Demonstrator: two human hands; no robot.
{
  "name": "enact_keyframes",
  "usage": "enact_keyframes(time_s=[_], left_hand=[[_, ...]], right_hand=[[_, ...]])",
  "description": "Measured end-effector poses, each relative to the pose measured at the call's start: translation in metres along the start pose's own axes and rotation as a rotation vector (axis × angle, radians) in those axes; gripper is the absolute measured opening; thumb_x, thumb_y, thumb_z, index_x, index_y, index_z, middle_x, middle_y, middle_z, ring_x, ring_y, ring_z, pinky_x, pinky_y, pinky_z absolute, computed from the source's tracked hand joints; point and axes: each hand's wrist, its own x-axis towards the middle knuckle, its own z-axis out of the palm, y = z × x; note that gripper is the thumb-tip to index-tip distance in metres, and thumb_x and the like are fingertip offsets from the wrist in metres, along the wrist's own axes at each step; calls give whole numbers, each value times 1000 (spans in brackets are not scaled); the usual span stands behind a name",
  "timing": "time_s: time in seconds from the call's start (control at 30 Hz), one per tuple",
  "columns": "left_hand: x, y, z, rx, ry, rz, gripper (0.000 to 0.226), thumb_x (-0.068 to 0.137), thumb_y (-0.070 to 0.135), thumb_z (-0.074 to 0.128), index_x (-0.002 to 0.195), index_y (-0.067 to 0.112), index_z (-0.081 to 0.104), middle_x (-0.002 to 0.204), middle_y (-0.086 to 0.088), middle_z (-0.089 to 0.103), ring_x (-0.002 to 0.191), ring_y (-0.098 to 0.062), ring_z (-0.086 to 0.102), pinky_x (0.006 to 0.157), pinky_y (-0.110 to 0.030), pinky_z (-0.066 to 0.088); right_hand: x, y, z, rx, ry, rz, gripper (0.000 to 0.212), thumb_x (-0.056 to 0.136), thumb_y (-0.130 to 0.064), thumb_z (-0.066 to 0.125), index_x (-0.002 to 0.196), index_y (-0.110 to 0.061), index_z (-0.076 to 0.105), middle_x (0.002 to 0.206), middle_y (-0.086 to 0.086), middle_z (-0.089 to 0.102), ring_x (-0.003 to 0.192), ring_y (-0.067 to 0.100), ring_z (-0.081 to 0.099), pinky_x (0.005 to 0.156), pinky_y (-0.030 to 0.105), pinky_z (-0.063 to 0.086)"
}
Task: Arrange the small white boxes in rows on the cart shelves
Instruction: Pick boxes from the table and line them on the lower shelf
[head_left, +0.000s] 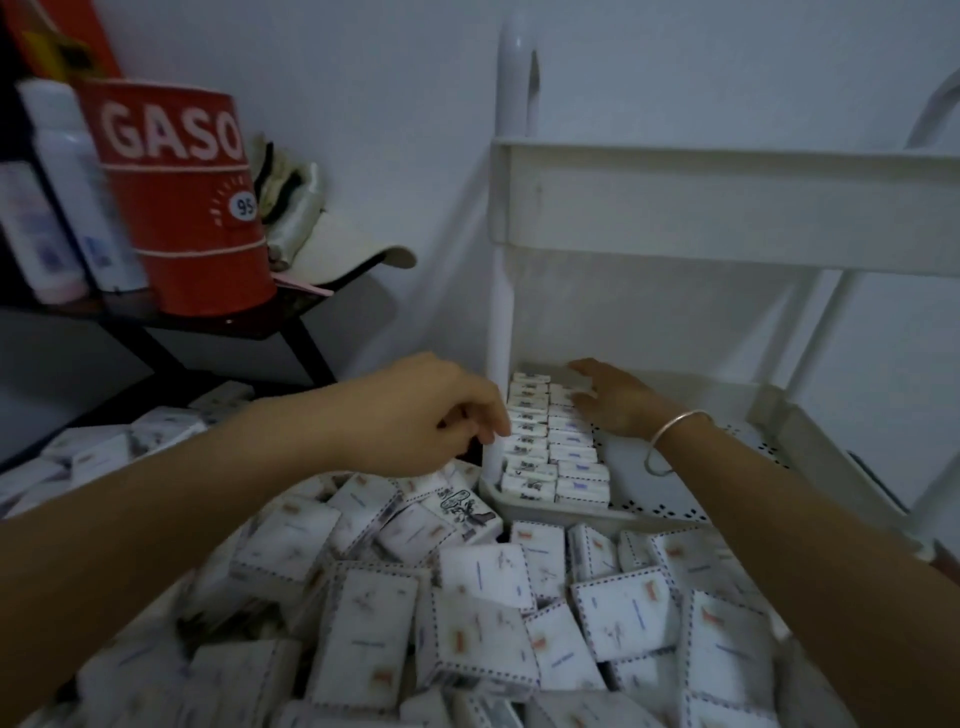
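Note:
Two neat rows of small white boxes (550, 441) stand on the white cart's perforated middle shelf (675, 467), packed against its left corner. My right hand (610, 402), wearing a silver bangle, lies flat with straight fingers on the far end of the right row. My left hand (421, 415) hovers at the shelf's left edge, its bent fingertips touching the left row; no box shows in its grip. A big loose pile of the same white boxes (467, 597) fills the foreground below both arms.
The cart's upper shelf (727, 202) hangs just above the working shelf, and its white post (501, 322) stands at the left corner. On the left, a dark stand holds a red "GASO" can (182, 197), white bottles (67, 182) and a cap.

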Motion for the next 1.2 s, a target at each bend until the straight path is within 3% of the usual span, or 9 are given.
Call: enact_keyframes(time_s=[0.13,0.27,0.4,0.53,0.67,0.77,0.9,1.03,1.2], left_hand=[[-31,-20,2,4,41,-53,27,94,11,53,107,29,68,98,20,69,85,11,60,69,-5,43],[-67,-26,10,27,72,-74,13,90,42,60,100,39,67,95,26,65,88,10,58,74,-14,44],[-92,-21,24,139,-48,-103,53,66,81,54,105,46,63,99,34,57,99,15,48,81,-10,40],[-97,-14,36,182,-84,-112,46,68,70,68,104,44,59,98,27,54,96,8,48,87,-21,46],[-99,-13,35,121,-44,-116,40,69,60,75,103,43,60,99,26,56,95,9,49,86,-19,46],[-100,-14,35,36,-20,-127,37,70,52,78,101,42,60,100,27,57,97,11,50,81,-12,43],[-101,-18,32,-58,62,-168,37,71,46,80,101,42,59,101,25,57,92,10,53,69,-6,42],[-98,-19,21,-205,222,-228,38,70,39,82,99,43,59,99,19,58,84,0,59,65,-14,46],[-90,-14,12,-502,287,-256,31,72,29,83,99,38,68,90,10,67,68,-2,66,57,-15,50]], right_hand=[[-35,-22,-4,-11,232,-125,47,97,-24,53,142,-16,42,143,12,44,128,29,44,104,33,37],[-83,-56,-9,11,383,-216,19,95,-25,55,109,-15,63,103,1,62,97,20,57,78,29,43],[-129,-87,-12,58,226,-256,9,95,-29,55,89,-27,61,83,-17,60,78,6,58,65,21,43],[-166,-113,-9,215,1,-390,8,94,-24,59,93,-27,66,86,-16,66,78,0,59,69,13,44],[-185,-125,-1,212,-204,-471,15,92,-27,63,107,-27,67,100,-13,67,89,1,62,76,15,50],[-190,-128,6,199,-302,-468,31,86,-38,68,116,-34,62,111,-17,63,95,-1,60,73,11,46],[-192,-124,11,254,-341,-419,48,81,-42,73,124,-34,54,116,-19,59,100,-3,56,71,8,43],[-191,-123,14,297,-361,-381,52,77,-43,77,124,-41,53,113,-16,57,100,-1,55,72,17,47],[-190,-122,15,293,-198,-398,44,73,-46,78,111,-50,56,106,-9,56,92,3,51,73,10,42]])
